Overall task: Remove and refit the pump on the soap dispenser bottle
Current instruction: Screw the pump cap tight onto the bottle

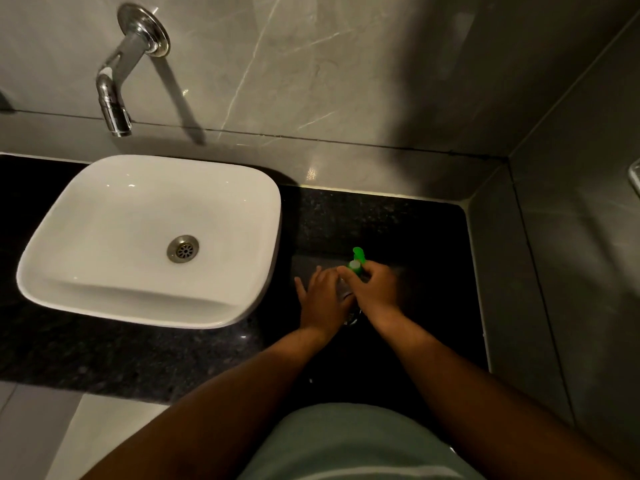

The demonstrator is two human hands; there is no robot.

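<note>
A clear soap dispenser bottle (pixel 347 296) stands on the black granite counter (pixel 398 230), to the right of the basin. Its green pump (pixel 358 258) sticks up at the top, nozzle pointing away from me. My left hand (pixel 320 299) wraps the bottle's left side, with the thumb stretched out to the left. My right hand (pixel 375 289) closes around the pump's collar at the bottle neck, fingertips just under the green head. Most of the bottle is hidden between the two hands. Whether the pump is screwed tight or loose cannot be told.
A white square basin (pixel 104 209) with a metal drain sits on the counter's left part. A chrome spout (pixel 114 98) juts from the grey marble wall above it. A side wall (pixel 554 271) closes off the counter on the right, and the counter's front edge is near my body.
</note>
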